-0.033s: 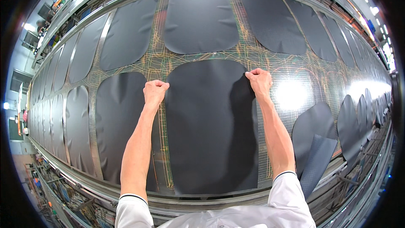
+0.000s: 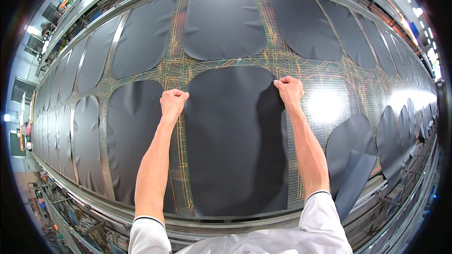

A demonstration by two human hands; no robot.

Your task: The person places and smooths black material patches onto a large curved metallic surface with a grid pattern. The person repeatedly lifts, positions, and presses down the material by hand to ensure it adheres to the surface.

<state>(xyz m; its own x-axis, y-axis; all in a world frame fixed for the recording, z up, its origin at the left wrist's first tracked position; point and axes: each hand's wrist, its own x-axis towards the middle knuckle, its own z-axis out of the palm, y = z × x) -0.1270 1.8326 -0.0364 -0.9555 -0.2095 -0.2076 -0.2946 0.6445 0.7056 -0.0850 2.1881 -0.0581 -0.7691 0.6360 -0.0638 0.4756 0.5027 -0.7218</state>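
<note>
A black sheet panel with rounded far corners (image 2: 226, 136) lies in front of me on a long table. My left hand (image 2: 173, 102) is closed in a pinch at its left edge, near the far left corner. Across from it, my right hand (image 2: 289, 90) pinches the panel's right edge by the far right corner. Between the hands the panel looks mostly smooth, with a dark shadow along its right side. The fingertips hide the exact spots of contact.
The long table (image 2: 315, 77) carries a grid of coloured lines. Similar panels (image 2: 223, 19) lie in two rows, far and near. At right, one panel (image 2: 351, 134) has its near part folded over, textured underside (image 2: 355, 178) showing. A metal rail (image 2: 212, 226) runs along the near edge.
</note>
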